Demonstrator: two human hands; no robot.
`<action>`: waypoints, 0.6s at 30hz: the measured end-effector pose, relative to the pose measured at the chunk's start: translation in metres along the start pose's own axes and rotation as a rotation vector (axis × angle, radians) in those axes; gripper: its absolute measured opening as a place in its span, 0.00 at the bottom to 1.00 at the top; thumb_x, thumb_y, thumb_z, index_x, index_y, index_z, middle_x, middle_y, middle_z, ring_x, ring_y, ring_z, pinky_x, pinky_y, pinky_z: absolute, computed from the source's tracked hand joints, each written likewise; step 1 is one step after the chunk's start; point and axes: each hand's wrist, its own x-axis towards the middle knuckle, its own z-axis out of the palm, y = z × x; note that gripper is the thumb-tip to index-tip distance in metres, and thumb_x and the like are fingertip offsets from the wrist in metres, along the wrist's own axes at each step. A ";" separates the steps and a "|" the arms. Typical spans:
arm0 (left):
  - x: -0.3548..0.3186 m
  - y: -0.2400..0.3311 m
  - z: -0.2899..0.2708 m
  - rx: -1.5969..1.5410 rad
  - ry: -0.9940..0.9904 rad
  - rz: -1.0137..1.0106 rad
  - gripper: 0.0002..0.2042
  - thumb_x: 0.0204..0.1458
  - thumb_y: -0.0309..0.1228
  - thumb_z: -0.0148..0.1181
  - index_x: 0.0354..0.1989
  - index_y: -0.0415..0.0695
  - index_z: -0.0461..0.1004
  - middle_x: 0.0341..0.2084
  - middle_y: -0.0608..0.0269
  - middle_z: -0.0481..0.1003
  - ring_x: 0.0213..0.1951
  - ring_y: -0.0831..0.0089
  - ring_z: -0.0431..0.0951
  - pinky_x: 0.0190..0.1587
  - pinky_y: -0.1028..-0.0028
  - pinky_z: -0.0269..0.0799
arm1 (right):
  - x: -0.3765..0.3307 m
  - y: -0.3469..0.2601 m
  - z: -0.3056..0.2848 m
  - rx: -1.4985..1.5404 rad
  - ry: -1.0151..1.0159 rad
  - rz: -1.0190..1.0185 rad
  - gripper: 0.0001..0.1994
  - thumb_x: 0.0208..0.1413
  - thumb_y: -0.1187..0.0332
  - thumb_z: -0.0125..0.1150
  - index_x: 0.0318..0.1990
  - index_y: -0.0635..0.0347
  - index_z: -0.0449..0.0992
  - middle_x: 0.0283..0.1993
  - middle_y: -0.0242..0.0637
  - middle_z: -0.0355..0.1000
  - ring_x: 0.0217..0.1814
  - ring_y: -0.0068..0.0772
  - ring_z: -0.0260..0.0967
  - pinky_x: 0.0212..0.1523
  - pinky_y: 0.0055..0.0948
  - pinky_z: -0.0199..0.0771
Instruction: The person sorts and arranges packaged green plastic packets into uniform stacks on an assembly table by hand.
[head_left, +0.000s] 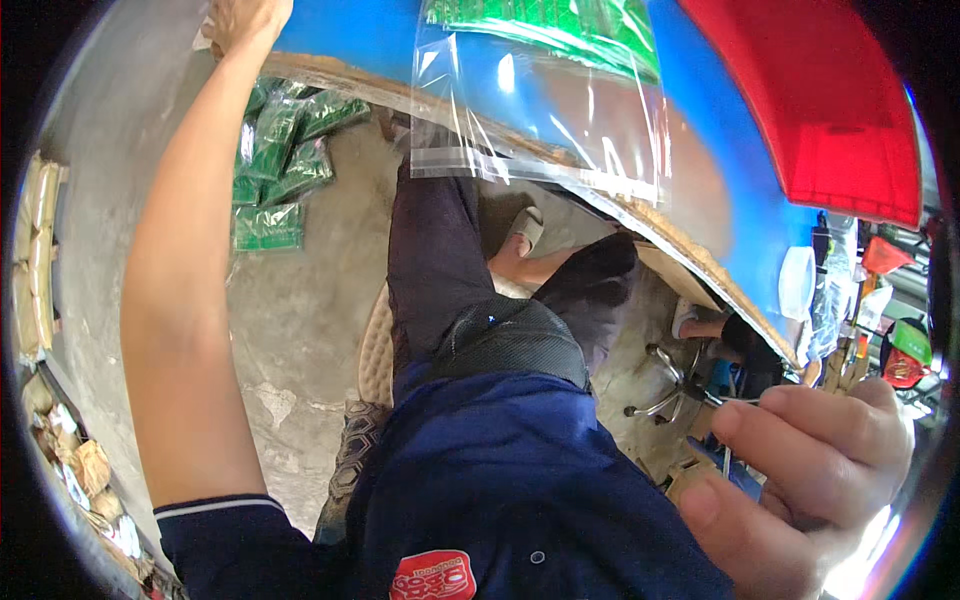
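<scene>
At the top left my left hand (248, 20) reaches to the far end of the blue table (350, 35). Its fingers are cut off by the picture's edge, so what it touches is hidden. My right hand (815, 480) is raised close to the camera at the lower right, fingers loosely bent, thumb apart from them, nothing visible between. A clear plastic bag (540, 130) lies on the table in front of me, its flap hanging over the worn edge. Green packed pieces (560, 25) show at its far end.
Several green packets (285, 160) lie on the concrete floor (300, 330) at the left. A red panel or bin (820, 110) stands on the table's right. A white ring-shaped item (797, 282) sits near the right edge. Below are a wheeled chair base (670, 385) and another person's foot (695, 322).
</scene>
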 end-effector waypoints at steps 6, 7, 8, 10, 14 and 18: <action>0.005 0.000 0.008 0.005 0.073 0.018 0.29 0.62 0.59 0.43 0.49 0.45 0.76 0.48 0.45 0.76 0.53 0.48 0.74 0.58 0.51 0.66 | 0.017 -0.001 0.024 -0.171 0.140 0.137 0.32 0.56 0.64 0.61 0.67 0.31 0.56 0.41 0.31 0.78 0.32 0.33 0.78 0.26 0.25 0.80; 0.006 -0.001 0.010 0.011 0.075 0.021 0.29 0.62 0.59 0.43 0.49 0.45 0.76 0.48 0.45 0.76 0.53 0.48 0.74 0.58 0.51 0.66 | 0.019 -0.004 0.021 -0.159 0.109 0.177 0.30 0.55 0.65 0.61 0.65 0.31 0.58 0.41 0.31 0.78 0.33 0.32 0.78 0.26 0.25 0.78; 0.007 -0.003 0.012 0.017 0.090 0.043 0.29 0.62 0.59 0.44 0.49 0.44 0.76 0.48 0.45 0.76 0.53 0.47 0.74 0.58 0.51 0.65 | 0.021 -0.007 0.018 -0.146 0.076 0.216 0.28 0.54 0.65 0.62 0.62 0.32 0.60 0.40 0.30 0.78 0.33 0.32 0.77 0.26 0.24 0.76; 0.009 -0.004 0.014 0.028 0.109 0.066 0.28 0.62 0.58 0.44 0.49 0.44 0.76 0.47 0.45 0.76 0.52 0.47 0.74 0.58 0.51 0.65 | 0.025 -0.010 0.015 -0.122 0.011 0.292 0.25 0.52 0.65 0.63 0.57 0.33 0.64 0.39 0.30 0.78 0.33 0.31 0.76 0.25 0.24 0.72; 0.004 0.011 0.020 0.039 0.090 0.071 0.27 0.62 0.57 0.44 0.48 0.43 0.75 0.47 0.46 0.76 0.53 0.47 0.74 0.58 0.50 0.65 | 0.030 -0.023 0.001 -0.072 -0.126 0.448 0.18 0.47 0.66 0.64 0.47 0.34 0.72 0.36 0.28 0.78 0.34 0.29 0.73 0.23 0.24 0.65; 0.001 -0.002 0.006 0.053 0.101 0.048 0.27 0.62 0.55 0.46 0.48 0.42 0.76 0.49 0.47 0.75 0.54 0.48 0.73 0.58 0.50 0.65 | 0.027 -0.022 0.003 -0.001 -0.207 0.505 0.14 0.43 0.66 0.65 0.39 0.36 0.78 0.35 0.28 0.78 0.35 0.28 0.71 0.22 0.23 0.59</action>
